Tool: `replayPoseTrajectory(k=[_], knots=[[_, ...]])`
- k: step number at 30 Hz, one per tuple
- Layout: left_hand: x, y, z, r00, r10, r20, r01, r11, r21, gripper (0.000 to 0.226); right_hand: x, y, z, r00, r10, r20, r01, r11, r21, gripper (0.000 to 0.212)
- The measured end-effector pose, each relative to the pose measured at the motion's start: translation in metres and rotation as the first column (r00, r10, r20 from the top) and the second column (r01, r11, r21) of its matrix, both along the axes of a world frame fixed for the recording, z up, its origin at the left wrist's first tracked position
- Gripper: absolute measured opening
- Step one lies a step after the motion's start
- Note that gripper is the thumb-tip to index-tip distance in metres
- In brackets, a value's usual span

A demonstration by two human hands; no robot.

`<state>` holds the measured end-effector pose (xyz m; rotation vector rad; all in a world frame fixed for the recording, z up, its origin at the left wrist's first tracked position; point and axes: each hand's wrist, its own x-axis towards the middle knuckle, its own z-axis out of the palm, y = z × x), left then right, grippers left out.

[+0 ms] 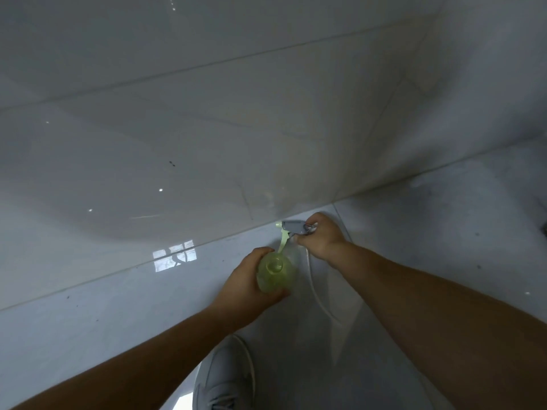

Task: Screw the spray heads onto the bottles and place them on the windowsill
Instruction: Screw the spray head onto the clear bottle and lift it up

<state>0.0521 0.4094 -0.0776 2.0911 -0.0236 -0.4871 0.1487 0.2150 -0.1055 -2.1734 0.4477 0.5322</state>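
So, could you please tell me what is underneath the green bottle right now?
Below the green bottle, held by the left hand, lies grey tiled floor. The bottle and hand cover the patch directly beneath it.

Shoe (225, 380) cut by bottom edge; spray head (296, 227) partly hand-hidden.

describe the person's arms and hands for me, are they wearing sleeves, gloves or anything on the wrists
Both forearms are bare right to the frame's edge: no sleeves show. The left hand and right hand wear no gloves, and no watch, bracelet or ring is visible. Fingers are partly hidden, so small rings cannot be ruled out.
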Motion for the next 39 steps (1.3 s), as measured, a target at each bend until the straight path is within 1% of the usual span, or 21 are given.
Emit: replayPoseTrajectory(k=[2, 4, 6, 7, 9, 10, 12, 16, 18, 20, 22, 25, 27, 29, 31, 33, 36, 37, 39], knots=[[0.004, -0.003, 0.009, 1.0, -0.013, 0.008, 0.013, 1.0, -0.015, 0.064, -0.005, -0.01, 0.014, 0.996, -0.088, 0.024, 0.085, 0.991, 0.104, 0.027], [0.009, -0.007, 0.019, 0.999, -0.035, 0.018, 0.035, 0.999, -0.038, 0.061, -0.007, -0.022, 0.032, 0.991, -0.124, 0.057, 0.11, 0.974, 0.199, 0.025], [0.011, -0.016, 0.035, 0.998, -0.046, 0.043, 0.048, 0.997, -0.063, 0.058, -0.012, -0.039, 0.06, 0.985, -0.156, 0.07, 0.134, 0.957, 0.257, 0.012], [0.012, -0.021, 0.044, 0.997, -0.047, 0.057, 0.051, 0.996, -0.07, 0.057, -0.014, -0.048, 0.077, 0.98, -0.191, 0.06, 0.165, 0.942, 0.293, 0.012], [0.012, -0.033, 0.062, 0.995, -0.067, 0.075, 0.072, 0.994, -0.078, 0.056, -0.019, -0.07, 0.11, 0.962, -0.273, 0.025, 0.243, 0.892, 0.382, 0.031], [0.012, -0.04, 0.074, 0.993, -0.087, 0.086, 0.094, 0.992, -0.079, 0.056, -0.024, -0.082, 0.132, 0.956, -0.292, 0.035, 0.254, 0.878, 0.405, 0.03], [0.012, -0.057, 0.1, 0.984, -0.141, 0.108, 0.148, 0.987, -0.067, 0.058, -0.037, -0.108, 0.178, 0.947, -0.308, 0.093, 0.236, 0.86, 0.453, 0.017], [0.013, -0.094, 0.16, 0.953, -0.265, 0.145, 0.265, 0.964, 0.019, 0.067, -0.069, -0.159, 0.273, 0.883, -0.395, 0.255, 0.209, 0.815, 0.54, 0.01], [0.014, -0.116, 0.194, 0.92, -0.356, 0.167, 0.349, 0.935, 0.07, 0.068, -0.088, -0.184, 0.323, 0.83, -0.45, 0.329, 0.2, 0.791, 0.578, 0.007], [0.016, -0.133, 0.222, 0.887, -0.425, 0.179, 0.407, 0.904, 0.134, 0.068, -0.103, -0.199, 0.365, 0.771, -0.511, 0.38, 0.205, 0.764, 0.612, 0.011], [0.015, -0.155, 0.254, 0.862, -0.47, 0.192, 0.439, 0.88, 0.182, 0.067, -0.126, -0.215, 0.41, 0.678, -0.583, 0.448, 0.203, 0.734, 0.648, 0.02], [0.009, -0.184, 0.299, 0.837, -0.503, 0.218, 0.462, 0.861, 0.213, 0.068, -0.162, -0.234, 0.462, 0.53, -0.661, 0.531, 0.163, 0.694, 0.701, 0.019], [0.004, -0.197, 0.321, 0.822, -0.514, 0.246, 0.463, 0.854, 0.238, 0.066, -0.184, -0.241, 0.484, 0.451, -0.694, 0.562, 0.138, 0.676, 0.724, 0.023], [-0.005, -0.209, 0.339, 0.817, -0.517, 0.257, 0.47, 0.854, 0.224, 0.067, -0.205, -0.248, 0.5, 0.383, -0.714, 0.586, 0.117, 0.666, 0.736, 0.038], [-0.017, -0.218, 0.351, 0.815, -0.514, 0.269, 0.468, 0.856, 0.217, 0.068, -0.222, -0.253, 0.512, 0.331, -0.727, 0.601, 0.116, 0.664, 0.739, 0.05], [-0.031, -0.222, 0.358, 0.812, -0.513, 0.278, 0.473, 0.858, 0.2, 0.071, -0.234, -0.256, 0.518, 0.296, -0.731, 0.615, 0.119, 0.667, 0.735, 0.052], [-0.046, -0.223, 0.358, 0.804, -0.528, 0.275, 0.49, 0.849, 0.197, 0.074, -0.244, -0.257, 0.519, 0.283, -0.725, 0.628, 0.146, 0.68, 0.719, 0.054], [-0.05, -0.223, 0.356, 0.801, -0.531, 0.277, 0.491, 0.847, 0.202, 0.072, -0.247, -0.257, 0.519, 0.285, -0.719, 0.634, 0.153, 0.687, 0.71, 0.052], [-0.055, -0.222, 0.354, 0.81, -0.515, 0.279, 0.482, 0.857, 0.184, 0.067, -0.249, -0.255, 0.517, 0.312, -0.699, 0.644, 0.15, 0.705, 0.693, 0.039]])
